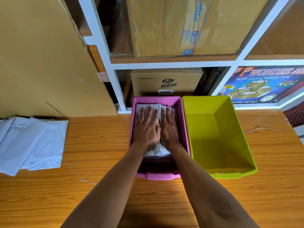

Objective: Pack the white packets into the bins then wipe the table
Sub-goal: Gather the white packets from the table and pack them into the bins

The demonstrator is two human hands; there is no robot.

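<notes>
On the table (98, 162), a stack of packets (31, 145) is seen far left. Right of the pink bin (185, 122) stands a green bin (218, 137). Packets (154, 111) inside the pink bin are pressed by the left hand (146, 129) and right hand (169, 127), fingers straight, slightly spread.

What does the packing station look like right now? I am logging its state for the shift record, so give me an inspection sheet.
Surface: wooden table, grain finish with scuffs and chips.
Job's things: pink bin holds white packets; green bin beside it on the right holds nothing; loose packets lie overlapped at the table's left edge.
Clutter: nothing seen.
Grippers: left hand and right hand press flat on the packets in the pink bin, fingers straight.
Cables: nothing seen.
Surroundings: white shelving with cardboard boxes, a tape carton, and a cardboard sheet leaning at left.
</notes>
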